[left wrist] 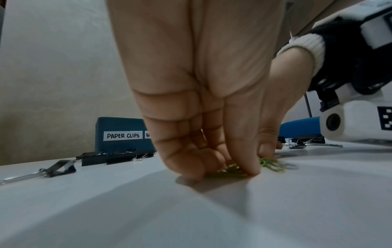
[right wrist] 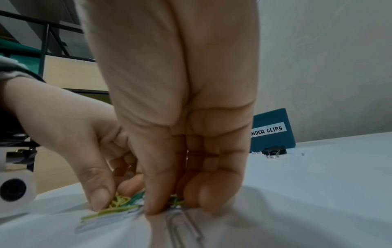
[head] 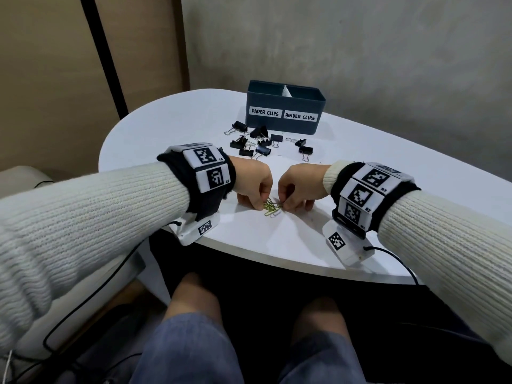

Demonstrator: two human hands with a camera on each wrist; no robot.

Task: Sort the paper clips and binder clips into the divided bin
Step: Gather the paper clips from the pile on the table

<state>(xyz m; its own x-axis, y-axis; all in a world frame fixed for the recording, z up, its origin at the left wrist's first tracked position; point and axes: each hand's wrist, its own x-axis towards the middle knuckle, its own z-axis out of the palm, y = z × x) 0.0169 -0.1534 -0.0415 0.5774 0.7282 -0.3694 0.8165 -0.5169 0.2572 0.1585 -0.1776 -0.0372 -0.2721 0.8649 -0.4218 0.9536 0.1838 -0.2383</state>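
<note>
A small heap of yellow-green paper clips lies on the white table near its front edge. My left hand and right hand meet over the heap, and both pinch clips with curled fingers. The left wrist view shows the paper clips under my left fingertips. In the right wrist view my right fingertips pinch green paper clips, and a silver paper clip lies in front. Several black binder clips lie scattered before the dark blue divided bin, labelled PAPER CLIPS left and BINDER CLIPS right.
The bin stands at the back of the table, close to a grey wall. A white divider shows inside it. The table's rounded front edge runs just below my wrists. My knees are under it.
</note>
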